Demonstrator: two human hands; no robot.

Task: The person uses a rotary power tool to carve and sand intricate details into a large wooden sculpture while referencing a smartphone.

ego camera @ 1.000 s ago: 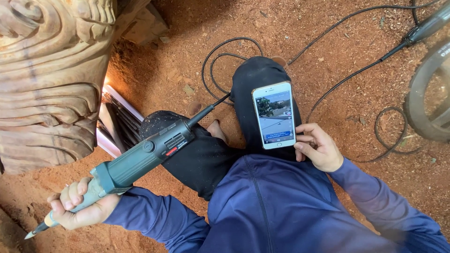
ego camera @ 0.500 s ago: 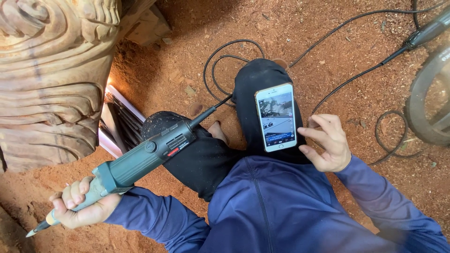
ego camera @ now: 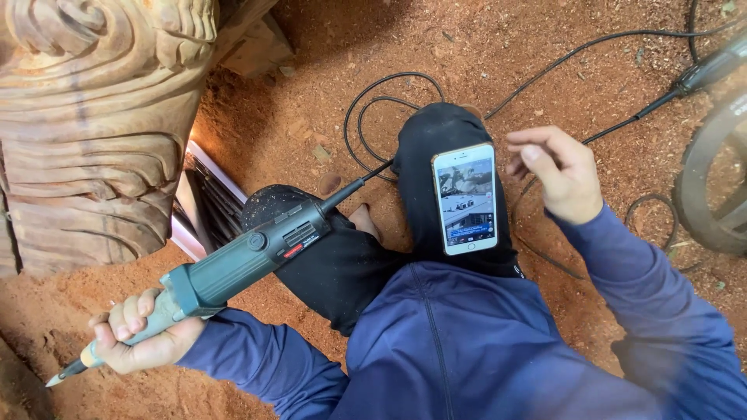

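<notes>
My left hand (ego camera: 140, 338) grips the front end of a green corded power carving tool (ego camera: 241, 260), its thin bit pointing down-left over the red dirt. The tool's body lies across my knee in black trousers. A white smartphone (ego camera: 465, 198) with a lit screen rests on my other leg. My right hand (ego camera: 556, 171) hovers just right of the phone, fingers loosely curled and apart, holding nothing. A large carved wooden sculpture (ego camera: 93, 117) with curved grooves stands at the left, close to the tool.
A black power cable (ego camera: 389, 85) loops over the red sawdust-covered ground behind my legs. Another tool's cable and plug (ego camera: 700, 74) lie at the upper right. A round metal wheel-like object (ego camera: 712, 183) sits at the right edge. A grooved panel (ego camera: 206, 206) leans under the sculpture.
My right hand has let go of the phone's edge and lifted up and to the right. The phone stays on my leg. My left hand and the tool hold still.
</notes>
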